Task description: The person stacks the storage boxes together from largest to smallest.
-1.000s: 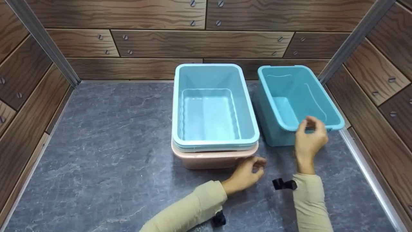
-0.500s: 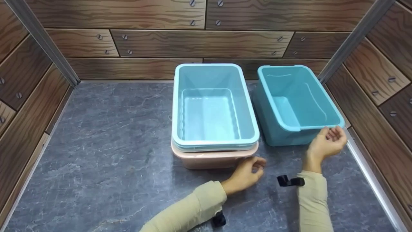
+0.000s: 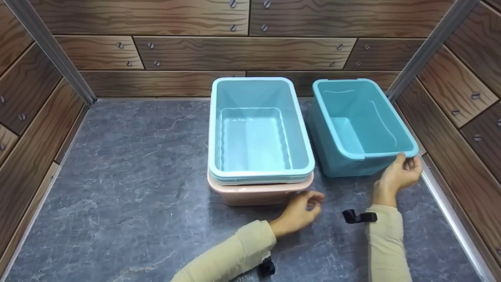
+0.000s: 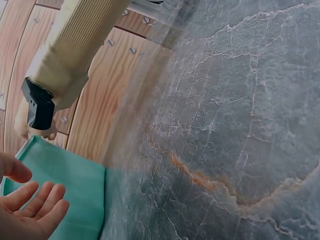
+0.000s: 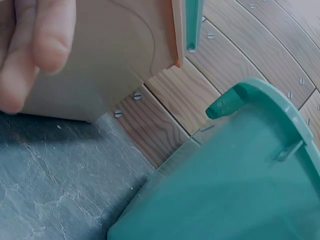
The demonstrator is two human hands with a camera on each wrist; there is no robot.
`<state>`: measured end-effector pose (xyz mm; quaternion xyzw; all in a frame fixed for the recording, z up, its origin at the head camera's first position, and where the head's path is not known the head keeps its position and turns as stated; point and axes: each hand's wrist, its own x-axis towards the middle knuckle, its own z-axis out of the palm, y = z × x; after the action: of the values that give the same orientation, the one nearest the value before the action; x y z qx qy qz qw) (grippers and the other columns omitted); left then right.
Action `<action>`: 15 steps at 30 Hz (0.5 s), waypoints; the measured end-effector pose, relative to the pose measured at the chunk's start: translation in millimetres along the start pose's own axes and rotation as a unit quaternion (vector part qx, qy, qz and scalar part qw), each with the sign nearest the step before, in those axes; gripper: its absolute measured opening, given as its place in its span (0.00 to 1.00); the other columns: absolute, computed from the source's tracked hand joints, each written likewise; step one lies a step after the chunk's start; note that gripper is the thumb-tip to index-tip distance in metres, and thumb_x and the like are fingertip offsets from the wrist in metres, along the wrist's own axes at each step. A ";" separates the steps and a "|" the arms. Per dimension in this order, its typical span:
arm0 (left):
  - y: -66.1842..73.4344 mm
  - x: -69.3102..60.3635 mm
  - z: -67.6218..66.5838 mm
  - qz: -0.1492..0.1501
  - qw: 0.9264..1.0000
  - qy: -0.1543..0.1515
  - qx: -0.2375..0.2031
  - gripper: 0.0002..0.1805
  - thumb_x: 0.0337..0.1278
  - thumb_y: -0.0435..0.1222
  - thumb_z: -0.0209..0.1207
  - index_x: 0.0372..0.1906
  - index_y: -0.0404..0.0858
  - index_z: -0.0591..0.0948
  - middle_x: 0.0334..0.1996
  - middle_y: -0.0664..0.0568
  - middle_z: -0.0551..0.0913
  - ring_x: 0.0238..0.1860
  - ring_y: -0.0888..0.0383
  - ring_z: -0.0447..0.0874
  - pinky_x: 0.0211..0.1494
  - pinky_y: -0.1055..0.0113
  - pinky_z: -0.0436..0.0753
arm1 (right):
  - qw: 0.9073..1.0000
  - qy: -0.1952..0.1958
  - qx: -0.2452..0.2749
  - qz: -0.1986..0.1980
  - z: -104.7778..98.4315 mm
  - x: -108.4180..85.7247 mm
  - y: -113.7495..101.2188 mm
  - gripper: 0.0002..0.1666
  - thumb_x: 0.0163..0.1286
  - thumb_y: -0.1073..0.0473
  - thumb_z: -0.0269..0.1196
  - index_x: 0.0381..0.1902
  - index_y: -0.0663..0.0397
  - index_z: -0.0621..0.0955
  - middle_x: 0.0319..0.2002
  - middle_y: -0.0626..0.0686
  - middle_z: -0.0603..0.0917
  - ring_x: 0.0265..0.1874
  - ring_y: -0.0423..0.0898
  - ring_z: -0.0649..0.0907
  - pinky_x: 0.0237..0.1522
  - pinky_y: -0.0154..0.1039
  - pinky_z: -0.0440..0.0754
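Deep and rectangular, the teal bin [image 3: 340, 166] stands upright at the right. My right hand [image 3: 397, 176] grips the rim at its near right corner, with bent fingers and the thumb against the edge. My left hand [image 3: 299, 211] is beside the near right corner of a pink bin [image 3: 254, 196], its fingers loosely curved and holding nothing; in the left wrist view the left hand's palm and fingers [image 4: 47, 202] show at lower left. Light blue bins [image 3: 254, 141] are nested in the pink one. Loosely bent fingers [image 5: 50, 45] appear close up in the right wrist view.
A dark grey marbled surface [image 3: 148, 156] lies under the bins. Wood-patterned walls [image 3: 242, 53] close off the back and both sides. A metal strip [image 3: 450, 215] runs along the right edge, close to the teal bin.
My right hand has moved right along the teal bin's near rim to its right corner, where the thumb and fingers now meet the edge. The left hand and the bins have stayed put.
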<state>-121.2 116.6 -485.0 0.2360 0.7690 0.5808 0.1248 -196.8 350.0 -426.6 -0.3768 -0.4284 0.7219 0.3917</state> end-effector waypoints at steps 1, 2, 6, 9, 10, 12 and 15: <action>-0.1 0.2 0.0 0.000 1.000 0.000 -0.001 0.17 0.58 0.25 0.54 0.53 0.28 0.77 0.51 0.38 0.83 0.53 0.46 0.83 0.59 0.71 0.82 | 1.000 -0.006 0.011 0.002 -0.2 1.2 0.0 0.25 0.70 0.66 0.55 0.65 0.56 0.70 0.56 0.48 0.75 0.57 0.39 0.74 0.60 0.24 0.74; 0.0 0.4 0.1 0.000 1.000 0.001 -0.002 0.17 0.58 0.25 0.53 0.53 0.28 0.77 0.51 0.38 0.83 0.53 0.46 0.83 0.59 0.71 0.82 | 1.000 -0.013 0.017 0.002 -0.6 2.1 0.3 0.25 0.70 0.66 0.55 0.64 0.56 0.71 0.55 0.48 0.75 0.57 0.39 0.74 0.61 0.24 0.74; 0.8 1.5 0.0 0.000 1.000 0.000 -0.001 0.17 0.58 0.24 0.54 0.53 0.28 0.77 0.51 0.38 0.83 0.52 0.47 0.84 0.58 0.72 0.82 | 0.999 -0.031 0.022 -0.007 -1.0 7.5 4.0 0.11 0.69 0.64 0.58 0.48 0.53 0.80 0.44 0.45 0.79 0.49 0.37 0.76 0.55 0.25 0.76; 1.4 1.8 0.7 0.001 1.000 0.001 -0.002 0.17 0.57 0.24 0.54 0.53 0.28 0.77 0.51 0.38 0.83 0.52 0.47 0.83 0.58 0.74 0.81 | 0.999 -0.038 0.007 -0.021 -2.3 11.5 8.9 0.03 0.68 0.63 0.60 0.35 0.49 0.80 0.37 0.43 0.79 0.44 0.36 0.76 0.49 0.25 0.76; 1.5 2.2 1.2 0.005 1.000 0.002 -0.003 0.17 0.57 0.24 0.54 0.53 0.27 0.76 0.51 0.38 0.83 0.52 0.47 0.83 0.58 0.74 0.81 | 0.999 -0.039 0.003 -0.025 -2.5 12.5 10.0 0.03 0.67 0.63 0.60 0.34 0.49 0.79 0.37 0.42 0.78 0.43 0.36 0.76 0.48 0.24 0.75; 2.3 3.3 2.4 0.011 1.000 0.006 -0.004 0.17 0.58 0.24 0.53 0.54 0.27 0.76 0.50 0.38 0.83 0.52 0.47 0.83 0.58 0.74 0.81 | 0.999 -0.040 0.002 -0.030 -3.1 13.8 11.2 0.03 0.66 0.63 0.61 0.35 0.49 0.80 0.36 0.42 0.79 0.43 0.36 0.76 0.47 0.23 0.75; 3.8 5.2 3.9 0.023 1.000 0.016 0.001 0.18 0.58 0.24 0.53 0.54 0.28 0.76 0.49 0.39 0.83 0.51 0.50 0.83 0.58 0.74 0.81 | 0.999 -0.042 -0.001 -0.033 -3.7 14.4 12.1 0.03 0.66 0.63 0.60 0.36 0.52 0.80 0.35 0.42 0.78 0.41 0.36 0.75 0.44 0.24 0.74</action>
<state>-123.0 123.3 -482.1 0.2447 0.7658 0.5865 0.0987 -202.3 360.1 -442.0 -0.3322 -0.4576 0.7230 0.3968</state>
